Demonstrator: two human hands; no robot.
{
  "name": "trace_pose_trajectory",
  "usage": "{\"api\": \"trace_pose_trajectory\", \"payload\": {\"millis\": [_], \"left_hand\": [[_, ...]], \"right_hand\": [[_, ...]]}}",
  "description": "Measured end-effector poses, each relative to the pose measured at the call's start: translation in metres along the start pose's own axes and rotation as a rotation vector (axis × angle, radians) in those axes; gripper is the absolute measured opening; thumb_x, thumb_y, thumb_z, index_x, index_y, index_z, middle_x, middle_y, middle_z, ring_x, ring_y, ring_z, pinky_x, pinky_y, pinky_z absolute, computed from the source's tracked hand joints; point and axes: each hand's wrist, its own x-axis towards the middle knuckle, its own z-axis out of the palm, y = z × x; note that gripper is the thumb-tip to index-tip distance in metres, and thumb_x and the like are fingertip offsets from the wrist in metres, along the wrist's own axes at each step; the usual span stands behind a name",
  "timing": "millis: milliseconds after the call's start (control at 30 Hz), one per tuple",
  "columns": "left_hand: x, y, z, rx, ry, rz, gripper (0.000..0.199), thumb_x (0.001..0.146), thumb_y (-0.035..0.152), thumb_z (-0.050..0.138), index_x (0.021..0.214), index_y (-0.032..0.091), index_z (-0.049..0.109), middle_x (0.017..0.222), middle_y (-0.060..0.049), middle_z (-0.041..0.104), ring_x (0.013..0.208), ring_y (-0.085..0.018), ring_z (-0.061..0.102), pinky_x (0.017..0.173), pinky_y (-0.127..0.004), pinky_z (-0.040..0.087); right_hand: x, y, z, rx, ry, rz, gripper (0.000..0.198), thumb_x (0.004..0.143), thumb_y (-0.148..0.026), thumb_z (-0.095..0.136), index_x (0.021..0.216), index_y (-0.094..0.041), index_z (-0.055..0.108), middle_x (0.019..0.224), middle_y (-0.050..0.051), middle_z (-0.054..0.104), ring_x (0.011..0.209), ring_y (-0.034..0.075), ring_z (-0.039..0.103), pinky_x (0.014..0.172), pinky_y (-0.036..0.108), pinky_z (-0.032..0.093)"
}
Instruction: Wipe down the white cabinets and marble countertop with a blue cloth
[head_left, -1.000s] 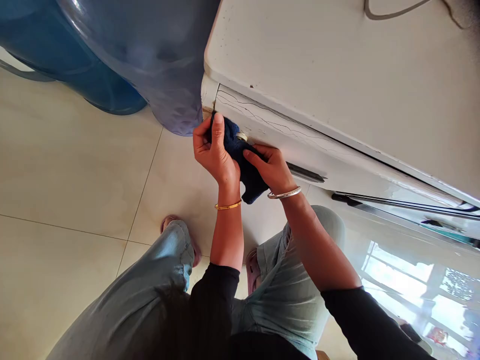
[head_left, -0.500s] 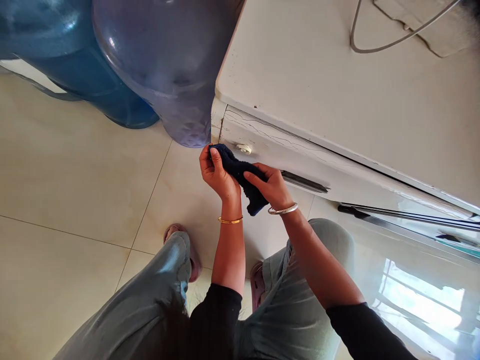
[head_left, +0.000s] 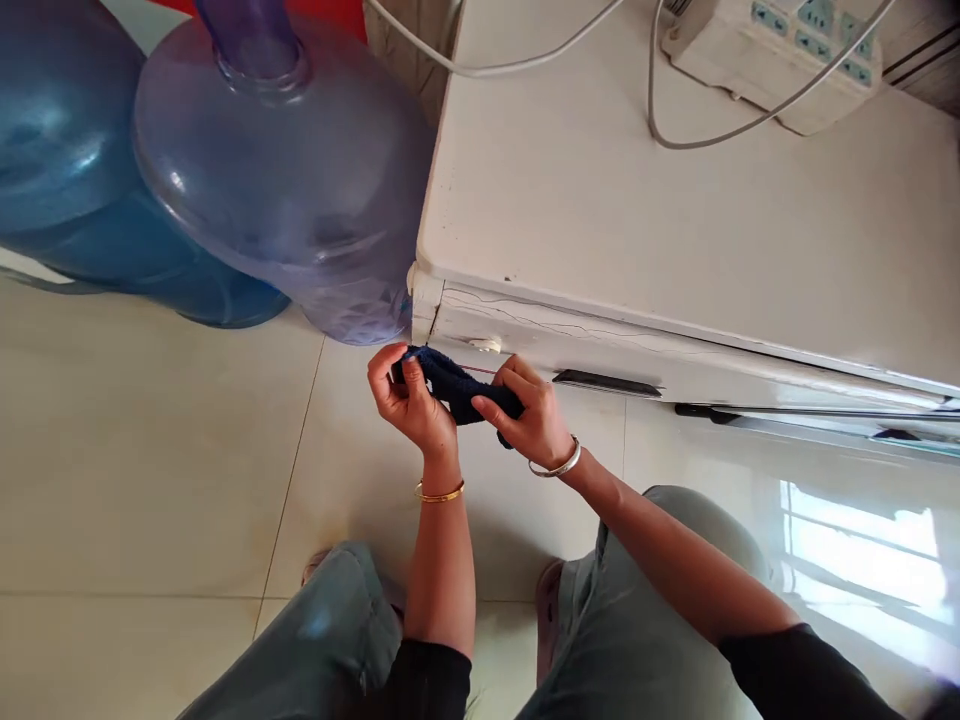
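Cloth (head_left: 457,388) between both hands, beside white cabinet (head_left: 637,240), tiled floor (head_left: 150,450).

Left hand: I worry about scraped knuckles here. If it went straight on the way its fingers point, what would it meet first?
Probably the cracked front edge of the white appliance, just beyond the dark blue cloth that the left hand holds; depth is unclear.

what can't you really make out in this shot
Head view only:
- Dark blue cloth: its middle shows; both ends are hidden inside the left hand and right hand.
- Blue water jug: cut off by the left edge.
- Power strip: cut off by the top edge.
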Motion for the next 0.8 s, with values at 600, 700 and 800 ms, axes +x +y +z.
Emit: {"api": "trace_pose_trajectory", "payload": {"millis": [600,700,800], "left_hand": [[-0.013,-0.004,0.024,-0.018,0.019,-0.094,0.009,0.095,0.022,0.059,0.104,0.022,0.059,0.099,-0.001,0.058,0.091,-0.012,0.061,0.084,-0.027,0.052],[-0.015,0.000,0.028,-0.057,0.038,-0.099,0.009,0.092,0.020,0.064,0.100,0.021,0.061,0.098,0.000,0.060,0.095,-0.011,0.061,0.088,-0.025,0.050],[-0.011,0.007,0.029,-0.116,0.005,-0.084,0.012,0.088,0.020,0.071,0.097,0.021,0.064,0.094,0.002,0.062,0.091,-0.009,0.060,0.086,-0.022,0.050]], "right_hand": [[-0.015,0.008,-0.009,-0.387,-0.236,-0.324,0.027,0.109,-0.042,0.040,0.122,-0.019,0.046,0.084,0.003,0.070,0.057,0.012,0.061,0.049,0.024,0.040],[-0.017,0.020,-0.008,-0.292,-0.132,-0.429,0.029,0.109,-0.042,0.041,0.126,-0.020,0.045,0.082,0.002,0.070,0.054,0.012,0.059,0.047,0.024,0.042],[-0.017,0.027,-0.002,-0.168,-0.038,-0.492,0.034,0.107,-0.041,0.046,0.134,-0.020,0.043,0.078,0.001,0.070,0.050,0.012,0.058,0.047,0.024,0.043]]}}
